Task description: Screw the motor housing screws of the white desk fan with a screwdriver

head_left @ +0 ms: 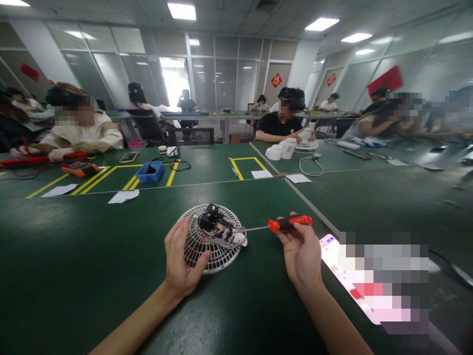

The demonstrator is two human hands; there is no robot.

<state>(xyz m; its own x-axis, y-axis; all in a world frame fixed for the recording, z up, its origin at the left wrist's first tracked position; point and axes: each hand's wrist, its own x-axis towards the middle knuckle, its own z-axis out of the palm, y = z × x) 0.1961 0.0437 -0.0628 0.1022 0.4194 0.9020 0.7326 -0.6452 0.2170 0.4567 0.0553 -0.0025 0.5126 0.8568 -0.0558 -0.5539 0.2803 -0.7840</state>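
Note:
A round white fan grille (221, 264) lies on the green table, with a black motor (208, 220), wires and small parts on top of it. My left hand (182, 261) is at the grille's left side, fingers stretched and thumb apart, touching its slats without wrapping round them. In my right hand (301, 249) is a screwdriver (290, 223) with a red and black handle, held nearly level. Its metal shaft points left, and the tip reaches the parts at the motor's right side; exactly what it touches is too small to tell.
To the right lies a lit phone (332, 254), partly blurred out. Beyond the grille are a blue bin (150, 172), paper slips (123, 196), an orange meter (80, 169) and a cable (312, 167). Across the table, a person in black (277, 129) handles white parts; others sit around.

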